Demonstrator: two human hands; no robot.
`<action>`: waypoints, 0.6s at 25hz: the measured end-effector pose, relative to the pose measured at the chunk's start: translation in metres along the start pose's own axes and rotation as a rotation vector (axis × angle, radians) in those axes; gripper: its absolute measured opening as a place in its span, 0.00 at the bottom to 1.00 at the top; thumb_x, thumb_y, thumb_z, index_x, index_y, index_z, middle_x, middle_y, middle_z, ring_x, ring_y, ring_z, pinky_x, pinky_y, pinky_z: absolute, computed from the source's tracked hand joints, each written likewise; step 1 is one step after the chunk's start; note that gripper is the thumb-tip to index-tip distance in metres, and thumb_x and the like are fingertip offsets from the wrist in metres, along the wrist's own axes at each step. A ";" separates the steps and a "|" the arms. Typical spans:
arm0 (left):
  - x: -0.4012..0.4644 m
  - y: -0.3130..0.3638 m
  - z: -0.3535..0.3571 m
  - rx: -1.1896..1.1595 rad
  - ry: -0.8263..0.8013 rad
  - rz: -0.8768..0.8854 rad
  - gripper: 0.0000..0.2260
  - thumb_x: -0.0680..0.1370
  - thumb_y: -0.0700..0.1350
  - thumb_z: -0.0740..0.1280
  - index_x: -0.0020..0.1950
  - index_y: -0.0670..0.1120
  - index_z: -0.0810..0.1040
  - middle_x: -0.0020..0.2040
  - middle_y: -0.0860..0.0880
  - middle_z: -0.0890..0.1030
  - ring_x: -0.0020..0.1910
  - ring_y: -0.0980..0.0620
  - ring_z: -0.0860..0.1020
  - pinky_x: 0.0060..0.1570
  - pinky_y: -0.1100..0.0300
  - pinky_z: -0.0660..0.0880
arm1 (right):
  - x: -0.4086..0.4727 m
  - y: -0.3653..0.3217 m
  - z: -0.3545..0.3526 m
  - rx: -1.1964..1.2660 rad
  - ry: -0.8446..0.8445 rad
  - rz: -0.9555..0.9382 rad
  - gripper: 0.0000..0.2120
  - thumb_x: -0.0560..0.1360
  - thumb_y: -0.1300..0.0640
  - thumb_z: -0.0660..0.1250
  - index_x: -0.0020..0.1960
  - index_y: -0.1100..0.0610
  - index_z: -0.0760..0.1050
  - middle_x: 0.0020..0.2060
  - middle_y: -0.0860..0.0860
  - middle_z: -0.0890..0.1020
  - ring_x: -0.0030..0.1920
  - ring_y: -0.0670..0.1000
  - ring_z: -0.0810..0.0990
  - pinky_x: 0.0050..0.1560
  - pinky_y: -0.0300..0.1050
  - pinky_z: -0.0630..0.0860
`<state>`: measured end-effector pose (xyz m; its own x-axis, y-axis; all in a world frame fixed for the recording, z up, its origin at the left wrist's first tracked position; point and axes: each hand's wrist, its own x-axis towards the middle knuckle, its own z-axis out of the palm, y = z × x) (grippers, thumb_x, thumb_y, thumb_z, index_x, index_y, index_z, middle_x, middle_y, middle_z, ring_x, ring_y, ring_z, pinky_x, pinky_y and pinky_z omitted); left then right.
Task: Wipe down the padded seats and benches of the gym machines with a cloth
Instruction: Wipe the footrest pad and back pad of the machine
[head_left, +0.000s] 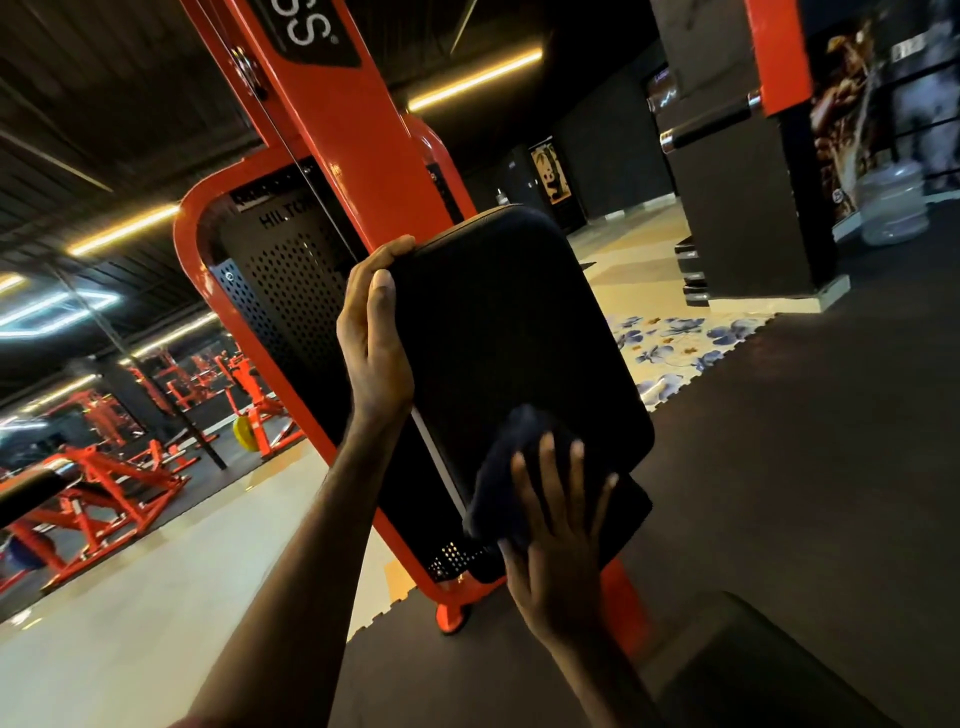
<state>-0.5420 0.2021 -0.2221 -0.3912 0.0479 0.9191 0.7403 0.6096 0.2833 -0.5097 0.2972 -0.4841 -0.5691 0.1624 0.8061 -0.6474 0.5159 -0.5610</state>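
A black padded back rest (511, 322) stands upright on an orange machine frame (332, 130) in the middle of the view. My left hand (375, 338) grips the pad's upper left edge, thumb on the front and fingers wrapped behind. My right hand (558, 525) presses a dark cloth (506, 473) flat against the pad's lower part, fingers spread and straight. A smaller black pad section (623, 514) sits just below, partly hidden by that hand. Another dark padded surface (769, 670) fills the lower right corner.
A perforated black weight-stack shroud (280, 291) sits left of the pad. Orange benches and racks (98, 478) crowd the far left. Dark rubber flooring (805, 441) lies to the right, with a flowered mat (675, 343) beyond and a black pillar (743, 218).
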 end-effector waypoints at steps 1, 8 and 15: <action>-0.001 0.001 0.000 0.002 0.002 0.003 0.18 0.88 0.44 0.54 0.70 0.40 0.78 0.66 0.43 0.80 0.68 0.41 0.76 0.68 0.30 0.71 | -0.016 0.013 -0.001 0.029 -0.001 0.003 0.32 0.85 0.38 0.48 0.86 0.47 0.47 0.86 0.54 0.51 0.84 0.65 0.50 0.75 0.81 0.51; -0.001 0.002 0.001 0.002 0.007 -0.009 0.18 0.88 0.44 0.54 0.70 0.40 0.78 0.66 0.43 0.80 0.68 0.41 0.76 0.68 0.29 0.70 | 0.051 0.012 0.002 0.054 0.192 0.328 0.35 0.84 0.42 0.55 0.86 0.51 0.47 0.86 0.55 0.48 0.85 0.63 0.45 0.80 0.73 0.42; 0.000 0.004 0.000 -0.016 0.010 -0.014 0.18 0.88 0.44 0.55 0.70 0.39 0.78 0.67 0.42 0.80 0.69 0.41 0.76 0.69 0.31 0.70 | 0.054 0.052 -0.004 0.422 0.321 0.554 0.33 0.85 0.37 0.53 0.86 0.44 0.48 0.86 0.49 0.50 0.85 0.55 0.46 0.82 0.68 0.50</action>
<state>-0.5395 0.2044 -0.2208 -0.3960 0.0314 0.9177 0.7438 0.5971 0.3005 -0.5720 0.3357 -0.4689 -0.7333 0.5732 0.3656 -0.4861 -0.0661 -0.8714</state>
